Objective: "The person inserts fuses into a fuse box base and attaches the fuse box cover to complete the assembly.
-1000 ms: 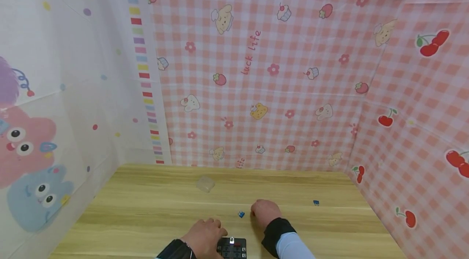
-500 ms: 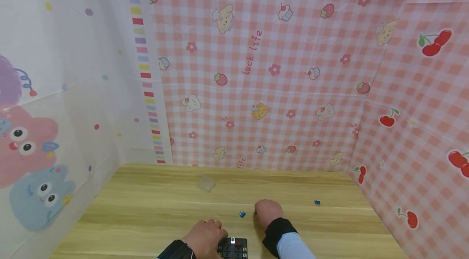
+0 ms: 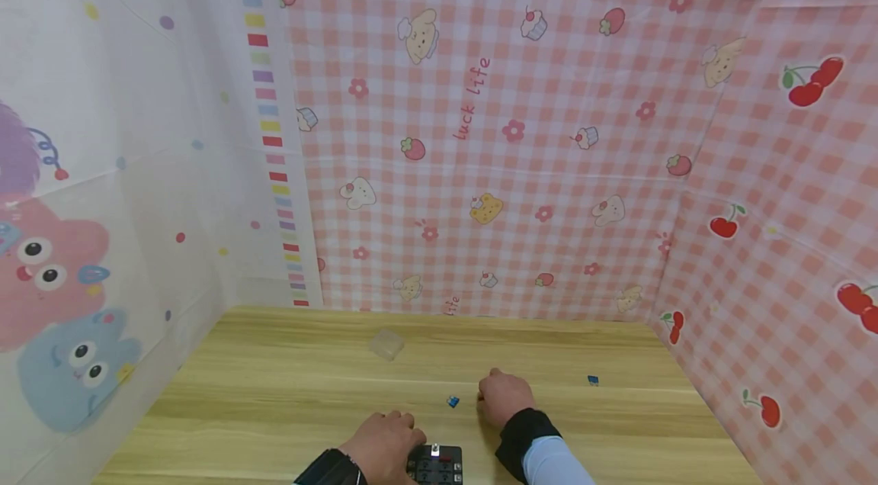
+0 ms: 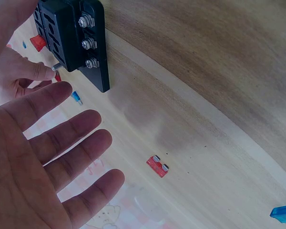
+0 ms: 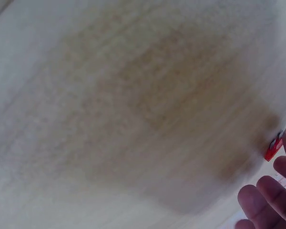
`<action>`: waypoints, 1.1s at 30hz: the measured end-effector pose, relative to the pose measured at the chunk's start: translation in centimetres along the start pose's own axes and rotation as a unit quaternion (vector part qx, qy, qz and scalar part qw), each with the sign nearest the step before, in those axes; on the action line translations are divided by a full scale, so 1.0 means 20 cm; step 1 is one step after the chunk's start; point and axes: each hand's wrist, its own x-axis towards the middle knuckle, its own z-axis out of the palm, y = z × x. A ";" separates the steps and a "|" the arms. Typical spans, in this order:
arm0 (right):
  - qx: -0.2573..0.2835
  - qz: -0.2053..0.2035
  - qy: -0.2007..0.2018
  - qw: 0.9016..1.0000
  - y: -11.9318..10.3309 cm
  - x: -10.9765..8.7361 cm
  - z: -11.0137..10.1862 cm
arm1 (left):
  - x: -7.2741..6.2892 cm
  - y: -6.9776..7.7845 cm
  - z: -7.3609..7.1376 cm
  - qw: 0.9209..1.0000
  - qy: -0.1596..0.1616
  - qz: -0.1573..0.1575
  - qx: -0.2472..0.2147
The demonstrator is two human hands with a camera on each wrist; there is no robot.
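Just now, the right hand (image 3: 506,397) has been shifted only slightly over the pale wood-grain table (image 3: 274,382); by its curled fingertips a small, glossy red plastic fuse with metal prongs (image 5: 272,150) appears pinched, so handling seems under way. Beside the straight, parted fingers of the left hand (image 3: 386,445), a black, slotted plastic block with silver screws (image 4: 59,36) has been left unmoved; contact cannot be judged.

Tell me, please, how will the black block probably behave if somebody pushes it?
The black block is probably stiff, as its straight-edged casing looks like hard plastic. It seems more apt to slide than roll, given its flat base plate. The metal bolts may add a little weight for its size.
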 end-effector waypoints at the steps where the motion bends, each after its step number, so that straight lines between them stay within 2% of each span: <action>1: 0.001 -0.003 -0.002 1.000 0.00 0.00 0.00 | 0.00 0.00 0.00 1.000 0.001 -0.001 0.001; 7: -0.002 -0.013 -0.013 1.000 -0.01 -0.01 -0.02 | 0.00 0.01 0.00 1.000 0.006 -0.004 0.005; 17: -0.030 -0.009 0.002 1.000 0.01 0.00 0.01 | 0.01 0.01 0.01 1.000 0.006 -0.003 0.008; 24: -0.024 0.003 -0.003 1.000 0.01 0.00 0.00 | 0.02 0.02 0.01 1.000 -0.002 -0.017 0.006; 33: -0.010 0.000 -0.010 1.000 0.02 0.01 0.02 | 0.01 0.02 0.02 1.000 0.013 -0.009 0.005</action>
